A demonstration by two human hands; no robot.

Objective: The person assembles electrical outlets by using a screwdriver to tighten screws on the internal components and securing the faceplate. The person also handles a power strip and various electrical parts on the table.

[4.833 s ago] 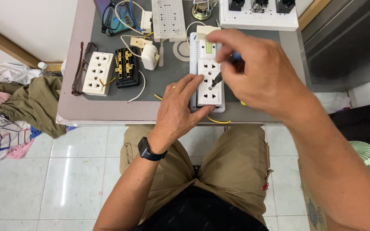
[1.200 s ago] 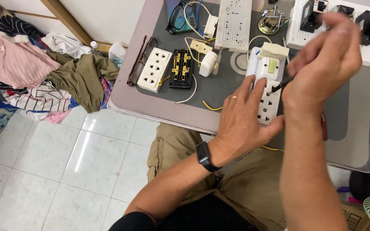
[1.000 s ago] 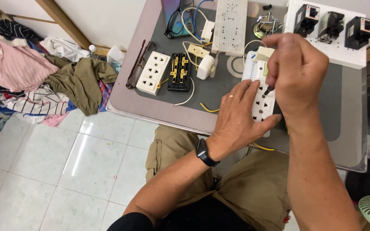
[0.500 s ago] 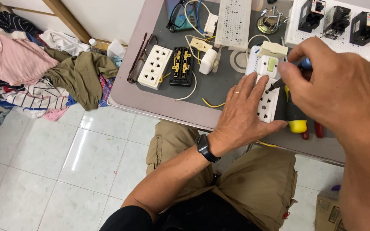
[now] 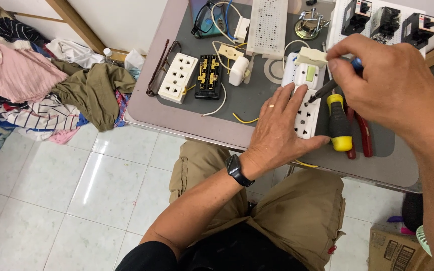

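Note:
My left hand lies flat on a white power strip on the grey mat, fingers spread over its near end. My right hand grips a small screwdriver with a blue handle end, its dark tip touching the strip's top face near the sockets. The strip's far end carries a pale switch block. A black watch sits on my left wrist.
Beside the strip lie a yellow-and-black screwdriver and red pliers. Farther left on the mat are a white socket block, an opened black socket base, glasses and wires. Breakers on a white board stand behind. Clothes are piled on the floor.
My right hand lifted away, came back down, and now holds the screwdriver tip on the strip. My left hand stayed pressed on the strip. The camera view shifted slightly.

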